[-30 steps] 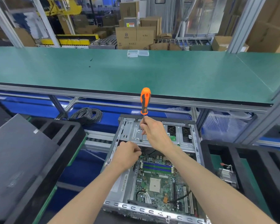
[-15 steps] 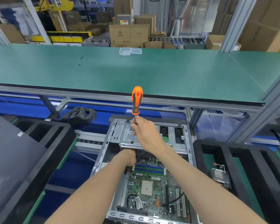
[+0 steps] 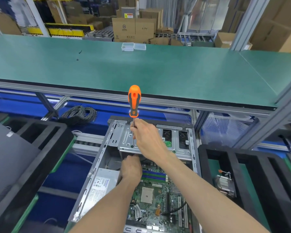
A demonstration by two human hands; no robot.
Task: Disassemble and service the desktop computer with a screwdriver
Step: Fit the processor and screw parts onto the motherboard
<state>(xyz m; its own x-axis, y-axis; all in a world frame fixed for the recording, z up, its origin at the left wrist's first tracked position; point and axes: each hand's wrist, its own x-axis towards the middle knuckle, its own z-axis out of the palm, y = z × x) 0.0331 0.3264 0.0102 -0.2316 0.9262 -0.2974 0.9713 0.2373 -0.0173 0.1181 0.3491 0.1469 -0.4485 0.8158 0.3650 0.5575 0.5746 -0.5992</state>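
An open desktop computer case (image 3: 97,158) lies in front of me, its green motherboard (image 3: 158,197) and grey power supply (image 3: 101,184) exposed. My right hand (image 3: 146,138) pinches the metal shaft of an orange-handled screwdriver (image 3: 134,100), which stands upright with its tip on the silver drive cage (image 3: 124,140) at the far end of the case. My left hand (image 3: 130,169) reaches under the near edge of the cage; its fingers are hidden there.
A long green workbench (image 3: 141,71) runs above and behind the case, with two small clear boxes (image 3: 133,46) at its far edge. Black foam trays (image 3: 40,148) flank the case on both sides; the right one holds a heatsink (image 3: 224,183). A coil of cable (image 3: 79,113) lies at back left.
My left hand has moved from the case's left side inward, under the drive cage edge. The right hand and screwdriver stay in place on the cage.
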